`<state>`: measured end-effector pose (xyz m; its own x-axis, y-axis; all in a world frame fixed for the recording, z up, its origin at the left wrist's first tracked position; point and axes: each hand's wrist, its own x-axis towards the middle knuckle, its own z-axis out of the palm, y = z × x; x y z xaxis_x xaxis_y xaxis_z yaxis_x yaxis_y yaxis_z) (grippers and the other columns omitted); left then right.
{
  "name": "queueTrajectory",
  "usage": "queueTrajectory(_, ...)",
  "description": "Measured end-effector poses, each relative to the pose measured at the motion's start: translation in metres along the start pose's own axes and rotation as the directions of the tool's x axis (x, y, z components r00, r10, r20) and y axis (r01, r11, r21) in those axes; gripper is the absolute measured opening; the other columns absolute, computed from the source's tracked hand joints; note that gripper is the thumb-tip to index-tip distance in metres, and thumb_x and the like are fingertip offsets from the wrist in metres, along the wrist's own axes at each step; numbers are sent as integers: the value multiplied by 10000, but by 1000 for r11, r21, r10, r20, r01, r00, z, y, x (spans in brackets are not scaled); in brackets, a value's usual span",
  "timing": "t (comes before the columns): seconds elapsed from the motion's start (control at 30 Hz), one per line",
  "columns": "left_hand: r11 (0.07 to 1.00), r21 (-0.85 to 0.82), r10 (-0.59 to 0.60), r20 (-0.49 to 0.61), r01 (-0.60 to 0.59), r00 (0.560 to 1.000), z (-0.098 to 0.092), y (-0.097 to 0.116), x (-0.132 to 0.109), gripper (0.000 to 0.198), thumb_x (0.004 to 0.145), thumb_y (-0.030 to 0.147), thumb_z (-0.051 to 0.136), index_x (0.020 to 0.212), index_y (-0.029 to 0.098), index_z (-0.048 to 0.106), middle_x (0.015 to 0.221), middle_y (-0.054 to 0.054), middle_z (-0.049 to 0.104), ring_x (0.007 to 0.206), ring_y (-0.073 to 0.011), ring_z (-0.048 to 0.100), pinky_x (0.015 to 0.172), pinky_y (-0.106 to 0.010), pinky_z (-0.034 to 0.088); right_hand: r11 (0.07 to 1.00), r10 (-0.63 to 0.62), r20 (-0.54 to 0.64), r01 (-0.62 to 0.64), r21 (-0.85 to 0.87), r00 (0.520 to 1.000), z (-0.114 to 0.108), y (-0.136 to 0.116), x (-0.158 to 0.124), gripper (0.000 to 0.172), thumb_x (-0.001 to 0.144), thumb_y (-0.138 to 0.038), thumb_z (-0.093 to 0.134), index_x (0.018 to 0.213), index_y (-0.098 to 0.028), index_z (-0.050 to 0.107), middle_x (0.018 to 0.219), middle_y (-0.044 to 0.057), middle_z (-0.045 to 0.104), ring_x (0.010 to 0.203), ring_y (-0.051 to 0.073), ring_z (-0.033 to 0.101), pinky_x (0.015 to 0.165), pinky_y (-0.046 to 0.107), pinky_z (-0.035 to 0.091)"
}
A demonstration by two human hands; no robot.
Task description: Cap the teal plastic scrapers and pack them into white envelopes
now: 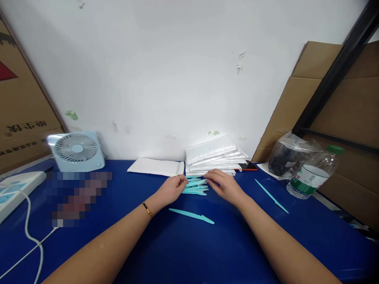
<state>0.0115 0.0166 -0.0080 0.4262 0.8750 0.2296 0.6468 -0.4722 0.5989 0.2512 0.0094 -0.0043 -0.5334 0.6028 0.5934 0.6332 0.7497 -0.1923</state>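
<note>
Several turquoise eyebrow razors (194, 191) lie in a loose pile on the blue table, between my two hands. My left hand (171, 190) is closed in a pinch at the left ends of the razors, its fingertips partly hiding what they grip. Thumb and fingers of my right hand (223, 185) close on the right end of an upper razor (197, 182). Nearer to me lies a single razor (192, 215), apart from the pile. Another loose razor (271, 196) rests to the right of my right hand.
Behind the pile are a stack of white padded mailers (211, 154) and a separate mailer (155, 166). A phone (248, 166) shows beside the stack. On the right stand a bottle (310, 177) and a bagged dark item (280, 157); on the left, a fan (77, 150) and a power strip (20, 189).
</note>
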Motion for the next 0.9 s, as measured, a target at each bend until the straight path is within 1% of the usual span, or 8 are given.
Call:
queueTrajectory(0.07,996,80,53,-94,-46,994,-4,6,-3,228,839,330,423,933,196,583,928,-40,601,891,-187,530,807,-298,400,992,119,-44,-120,-27,992,-5,16,-4,247,884,-170,413,1049,-209,593,987,77,593,913,179,569,804,290,461)
queueTrajectory(0.13,985,127,127,-61,-119,990,-9,13,-8,216,796,343,513,942,207,596,974,-40,594,930,-193,522,829,-300,393,973,218,7,-217,-82,976,-8,32,-9,261,872,-145,407,997,-207,627,935,70,606,868,185,578,782,299,462)
queueTrajectory(0.2,972,104,193,152,-210,969,-13,21,-14,250,737,397,597,914,221,614,916,-16,601,840,-170,542,731,-260,414,960,263,100,-250,-129,959,-7,44,-13,282,854,-120,415,994,-212,642,937,63,612,876,186,577,796,299,452)
queueTrajectory(0.27,958,71,233,380,-279,895,-15,27,-20,305,663,438,671,886,233,633,847,7,609,741,-144,547,612,-225,397,955,274,186,-244,-170,943,-3,50,-15,310,832,-101,433,1039,-213,634,990,66,607,937,190,561,828,295,435)
queueTrajectory(0.33,953,75,220,497,-294,839,-14,31,-24,272,654,425,687,844,235,647,794,18,619,686,-129,546,546,-213,360,946,290,238,-240,-219,927,4,51,-14,320,827,-94,432,1059,-197,627,1020,79,597,975,191,547,840,285,421)
queueTrajectory(0.4,958,85,189,526,-272,830,-11,32,-26,177,709,380,649,794,225,645,744,22,624,642,-115,542,517,-212,333,927,326,264,-253,-276,908,9,50,-11,282,834,-106,426,1009,-170,639,996,92,595,940,187,556,813,270,420)
queueTrajectory(0.7,996,-12,84,251,-84,964,-8,19,-17,196,880,332,372,861,203,518,736,12,606,610,-118,534,556,-221,356,838,427,261,-271,-473,866,9,40,-8,157,816,-163,458,848,-160,611,853,84,607,827,198,572,699,257,395)
queueTrajectory(0.9,997,49,50,105,-55,993,-10,14,-13,190,864,358,392,872,213,514,803,-6,598,698,-151,532,632,-246,385,902,381,270,-292,-317,885,8,40,-13,280,790,-125,469,1032,-169,602,959,85,613,874,187,575,762,264,406)
